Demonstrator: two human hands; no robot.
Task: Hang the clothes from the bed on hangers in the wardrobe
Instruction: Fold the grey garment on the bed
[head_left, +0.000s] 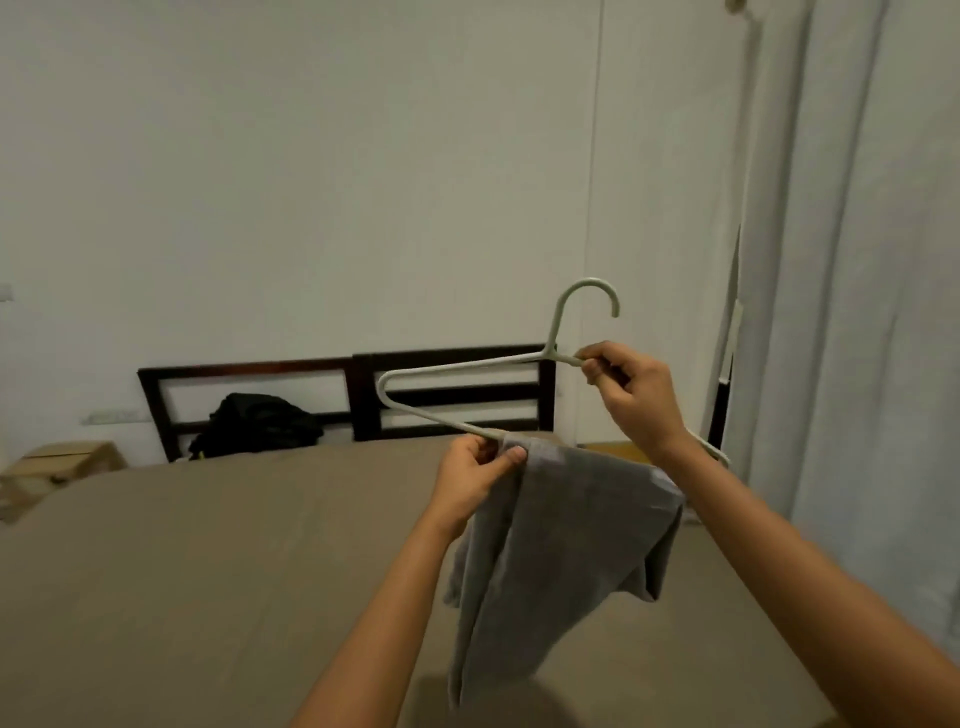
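A pale green hanger (467, 366) is held up over the bed (208, 545), hook upward. My right hand (631, 395) grips its upper arm just right of the hook's base. A grey garment (550, 545) is draped over the hanger's lower bar and hangs down. My left hand (475, 473) pinches the garment's top edge against that bar. The bar's right end sticks out behind my right wrist. A dark garment (257, 423) lies heaped at the head of the bed.
The dark wooden headboard (353, 395) stands against the white wall. A cardboard box (57, 467) sits left of the bed. A white curtain (852, 260) hangs along the right side. The wardrobe is not in view.
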